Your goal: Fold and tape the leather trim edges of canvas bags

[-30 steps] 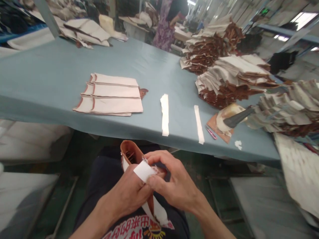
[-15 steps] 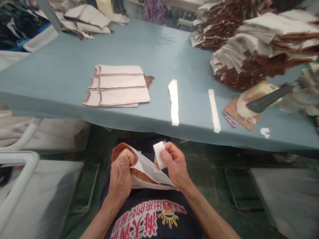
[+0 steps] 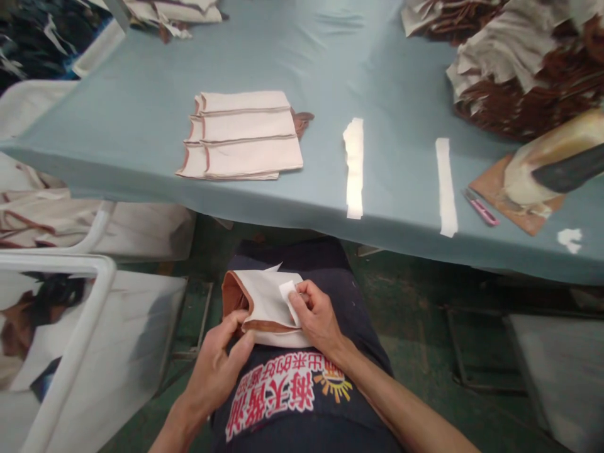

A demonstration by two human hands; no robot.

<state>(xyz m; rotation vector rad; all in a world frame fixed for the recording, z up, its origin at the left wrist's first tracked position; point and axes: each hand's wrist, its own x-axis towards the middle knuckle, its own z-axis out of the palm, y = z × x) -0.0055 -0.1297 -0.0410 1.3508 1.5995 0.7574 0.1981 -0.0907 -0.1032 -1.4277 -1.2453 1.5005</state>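
Note:
On my lap lies a cream cloth piece with a brown lining and brown edging (image 3: pixel 271 292), shaped like a tube or cuff, its open end to the left. My left hand (image 3: pixel 219 358) grips its near left edge, thumb outside and fingers partly inside the opening. A small white strip (image 3: pixel 287 292) is pinched in my right hand (image 3: pixel 318 314), which rests on the right part of the cloth. Some right fingertips are hidden. Beyond, on the table, several similar cream pieces (image 3: pixel 252 154) lie in overlapping rows.
The blue-grey table (image 3: pixel 141 132) bears two groups of white strips (image 3: pixel 355 176) (image 3: pixel 446 189), a pink cutter (image 3: pixel 484 207), and a cream container with a dark handle (image 3: pixel 542 173) on a brown pad. Brown-and-cream cloth piles (image 3: pixel 514 82) stand at right. White bins (image 3: pixel 106 270) flank my left side.
My view has shifted down and left. The left hand has gone from a fist inside the cloth to its near edge. My right hand has lowered the white strip onto the cloth, now flatter.

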